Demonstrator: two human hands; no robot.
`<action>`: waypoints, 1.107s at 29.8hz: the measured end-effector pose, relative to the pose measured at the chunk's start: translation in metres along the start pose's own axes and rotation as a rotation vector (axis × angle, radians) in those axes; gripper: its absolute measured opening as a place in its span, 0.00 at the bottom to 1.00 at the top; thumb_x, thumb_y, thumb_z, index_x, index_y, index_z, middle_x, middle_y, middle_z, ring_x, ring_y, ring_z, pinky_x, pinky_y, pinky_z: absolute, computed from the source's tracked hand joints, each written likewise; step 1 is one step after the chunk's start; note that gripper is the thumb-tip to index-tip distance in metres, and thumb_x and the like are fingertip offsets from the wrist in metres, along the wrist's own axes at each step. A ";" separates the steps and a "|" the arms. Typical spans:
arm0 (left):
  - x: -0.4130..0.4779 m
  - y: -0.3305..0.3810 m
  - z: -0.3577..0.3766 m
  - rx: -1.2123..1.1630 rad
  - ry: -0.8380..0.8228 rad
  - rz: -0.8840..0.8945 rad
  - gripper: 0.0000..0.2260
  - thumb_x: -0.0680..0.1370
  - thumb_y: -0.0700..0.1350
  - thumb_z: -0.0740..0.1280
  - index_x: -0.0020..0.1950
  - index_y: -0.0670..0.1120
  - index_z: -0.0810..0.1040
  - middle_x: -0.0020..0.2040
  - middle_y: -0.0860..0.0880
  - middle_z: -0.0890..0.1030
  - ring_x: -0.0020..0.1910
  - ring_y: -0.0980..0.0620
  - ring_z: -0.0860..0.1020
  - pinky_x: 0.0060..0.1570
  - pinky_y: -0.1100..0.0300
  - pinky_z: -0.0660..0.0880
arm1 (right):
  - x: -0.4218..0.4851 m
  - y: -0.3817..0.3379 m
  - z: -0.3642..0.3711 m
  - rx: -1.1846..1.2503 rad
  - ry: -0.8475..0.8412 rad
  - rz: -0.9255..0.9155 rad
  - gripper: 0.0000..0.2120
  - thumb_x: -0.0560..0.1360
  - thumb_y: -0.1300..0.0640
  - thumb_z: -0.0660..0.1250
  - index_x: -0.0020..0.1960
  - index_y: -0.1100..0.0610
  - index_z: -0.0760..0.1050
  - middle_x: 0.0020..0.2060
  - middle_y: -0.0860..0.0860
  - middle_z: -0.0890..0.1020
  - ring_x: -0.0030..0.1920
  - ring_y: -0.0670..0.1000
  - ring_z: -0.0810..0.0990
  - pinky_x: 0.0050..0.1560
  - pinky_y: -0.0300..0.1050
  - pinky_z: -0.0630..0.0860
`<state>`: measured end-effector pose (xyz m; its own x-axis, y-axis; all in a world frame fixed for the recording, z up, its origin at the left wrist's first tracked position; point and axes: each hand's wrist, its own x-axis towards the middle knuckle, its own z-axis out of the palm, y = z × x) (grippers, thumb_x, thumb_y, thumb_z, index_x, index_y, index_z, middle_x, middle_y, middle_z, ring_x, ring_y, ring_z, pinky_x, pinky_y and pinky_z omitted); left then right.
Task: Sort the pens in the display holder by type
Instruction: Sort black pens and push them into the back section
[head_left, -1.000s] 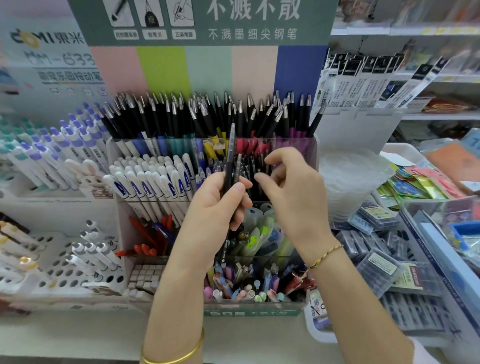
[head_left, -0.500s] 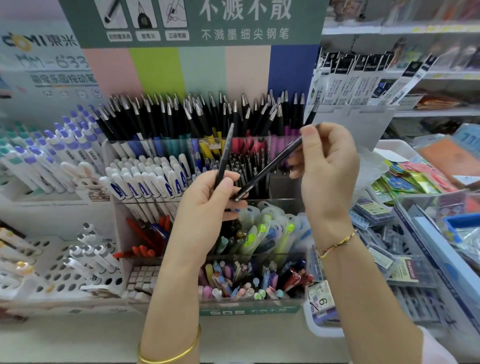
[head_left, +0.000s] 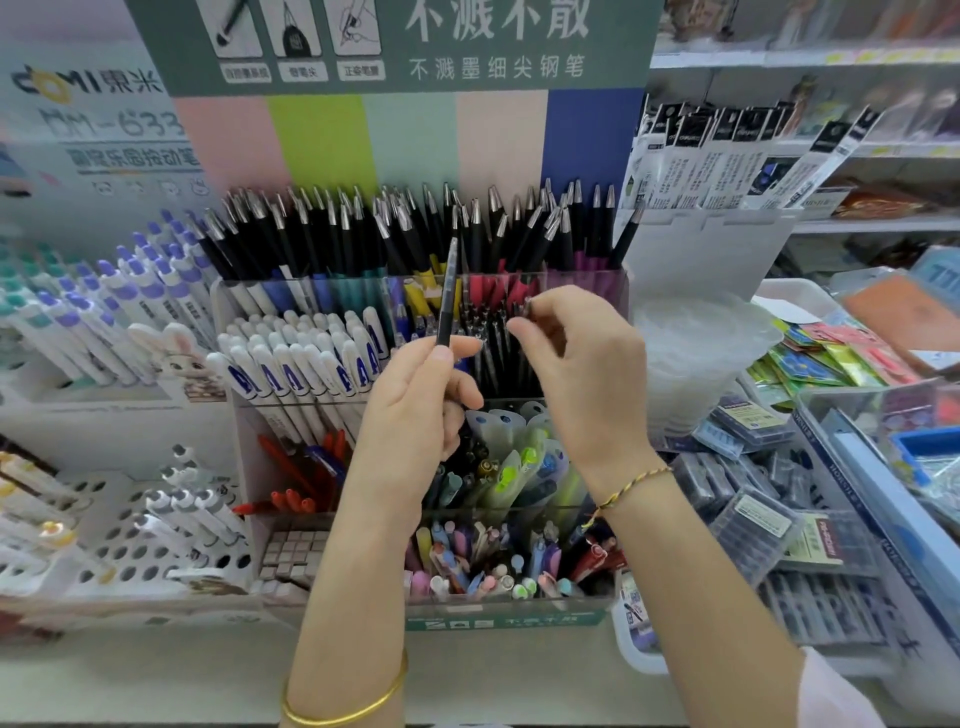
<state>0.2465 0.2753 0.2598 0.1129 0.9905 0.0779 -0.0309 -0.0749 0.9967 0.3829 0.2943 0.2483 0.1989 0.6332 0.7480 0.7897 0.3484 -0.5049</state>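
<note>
The clear tiered display holder (head_left: 621, 291) stands in the middle, full of pens. Its back row (head_left: 363, 234) holds black pens with silver tips. White pens with blue marks (head_left: 291, 364) fill the middle left; slim black pens (head_left: 493, 338) fill the middle right. My left hand (head_left: 415, 415) holds one slim black pen (head_left: 448, 291) upright in front of the holder. My right hand (head_left: 582, 374) pinches the top of another black pen (head_left: 526, 307) that stands among the slim black ones. Red pens (head_left: 291, 467), highlighters (head_left: 514, 467) and pastel pens (head_left: 483, 571) sit lower down.
A rack of white pens with purple caps (head_left: 104, 301) stands at the left, and a perforated white stand (head_left: 130, 545) at the lower left. Stacked clear cups (head_left: 696, 353) and boxes of refills (head_left: 748, 499) crowd the right. Packaged refills (head_left: 727, 156) hang at the upper right.
My right hand, which held a black pen up at an angle, has come down and left; that pen now stands in the slim black pens' compartment. My left hand stays put.
</note>
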 end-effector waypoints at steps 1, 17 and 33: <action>0.000 0.000 0.000 -0.005 -0.009 0.000 0.13 0.83 0.40 0.52 0.56 0.45 0.77 0.33 0.51 0.76 0.27 0.56 0.66 0.25 0.63 0.63 | -0.002 0.002 0.003 -0.057 -0.005 -0.014 0.05 0.71 0.57 0.71 0.42 0.59 0.78 0.36 0.51 0.78 0.37 0.51 0.77 0.36 0.47 0.75; 0.000 -0.006 0.007 0.083 -0.142 0.029 0.11 0.79 0.38 0.63 0.57 0.51 0.79 0.39 0.51 0.78 0.39 0.56 0.78 0.43 0.61 0.78 | 0.012 -0.023 -0.027 0.523 -0.165 0.231 0.03 0.76 0.59 0.67 0.48 0.56 0.78 0.38 0.48 0.79 0.38 0.45 0.78 0.38 0.36 0.75; 0.000 -0.005 -0.001 0.161 0.110 0.030 0.08 0.79 0.37 0.63 0.55 0.47 0.76 0.46 0.47 0.81 0.42 0.57 0.83 0.37 0.60 0.81 | 0.017 -0.013 -0.025 0.368 0.162 0.172 0.05 0.76 0.61 0.64 0.48 0.52 0.71 0.38 0.42 0.74 0.39 0.44 0.74 0.41 0.38 0.73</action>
<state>0.2453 0.2757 0.2544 0.0048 0.9935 0.1137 0.1281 -0.1134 0.9853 0.3907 0.2831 0.2789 0.4211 0.5970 0.6828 0.4834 0.4893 -0.7259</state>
